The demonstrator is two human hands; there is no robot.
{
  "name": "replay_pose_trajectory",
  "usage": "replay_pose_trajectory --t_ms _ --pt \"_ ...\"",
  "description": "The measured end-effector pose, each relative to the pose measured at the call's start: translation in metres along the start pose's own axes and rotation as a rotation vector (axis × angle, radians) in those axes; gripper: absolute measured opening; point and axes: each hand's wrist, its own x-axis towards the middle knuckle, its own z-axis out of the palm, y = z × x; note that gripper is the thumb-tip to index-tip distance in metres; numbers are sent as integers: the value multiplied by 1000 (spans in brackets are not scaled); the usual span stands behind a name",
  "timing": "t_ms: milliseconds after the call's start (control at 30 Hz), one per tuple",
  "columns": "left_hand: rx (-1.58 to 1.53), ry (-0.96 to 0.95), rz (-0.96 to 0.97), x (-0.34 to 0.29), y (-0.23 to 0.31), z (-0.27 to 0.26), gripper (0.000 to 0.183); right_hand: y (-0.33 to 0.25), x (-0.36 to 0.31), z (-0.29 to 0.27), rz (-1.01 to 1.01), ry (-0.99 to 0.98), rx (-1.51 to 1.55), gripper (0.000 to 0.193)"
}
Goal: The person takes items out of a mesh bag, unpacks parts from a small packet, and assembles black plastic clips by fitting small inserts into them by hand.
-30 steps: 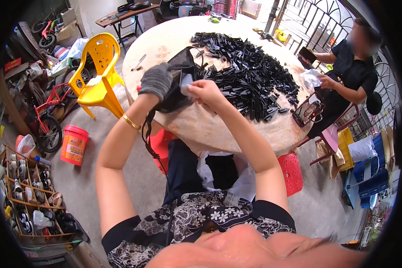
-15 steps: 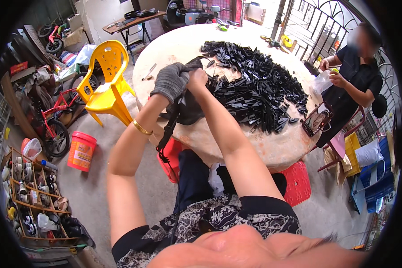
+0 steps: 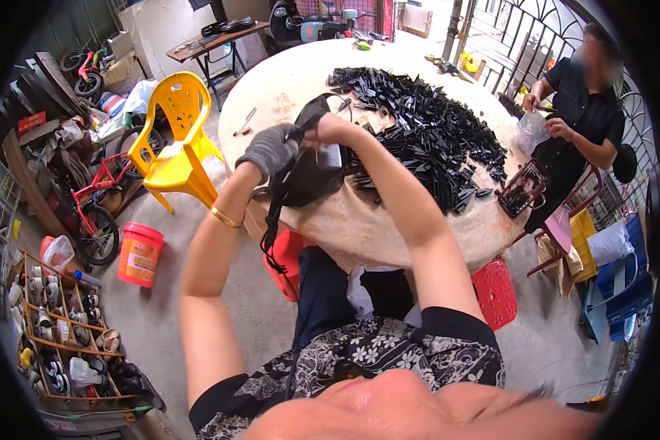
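Observation:
My left hand, in a grey knit glove, is closed on a black fabric bag with a strap hanging toward my lap. Bare and close beside it, my right hand pinches the bag's upper part; its fingertips are partly hidden. A small silvery-grey patch shows on the bag below my right hand; I cannot make out what it is. The bag rests at the near left edge of a round table. Right of my hands spreads a large heap of small black plastic clips.
Across the table at right, a person holds a clear plastic bag. A phone on a stand is at the table's right edge. Left are a yellow chair, a red bucket and a shoe rack. A red stool stands near.
My left hand has moved slightly down and my right hand slightly right, widening the gap between them. More of the bag's front now shows, with the silvery-grey patch.

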Motion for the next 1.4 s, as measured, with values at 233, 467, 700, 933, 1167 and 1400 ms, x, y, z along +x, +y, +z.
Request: replay_pose_trajectory --t_ms 233,467,700,933,1167,1400 --pt "466 -269 302 -25 61 1 53 46 -91 -46 -86 608 -407 22" --pt "676 -155 120 -29 51 49 43 47 -65 -6 -393 593 -283 44" --pt "366 -359 291 -12 77 25 27 69 -24 -28 -31 552 -282 50" --pt "617 16 499 96 55 40 30 62 -37 -34 -208 633 -480 11" --pt "810 -360 462 159 67 79 34 74 -61 -52 -226 770 -613 19" --pt "967 -292 428 157 69 58 25 68 -69 -49 -205 726 -632 11"
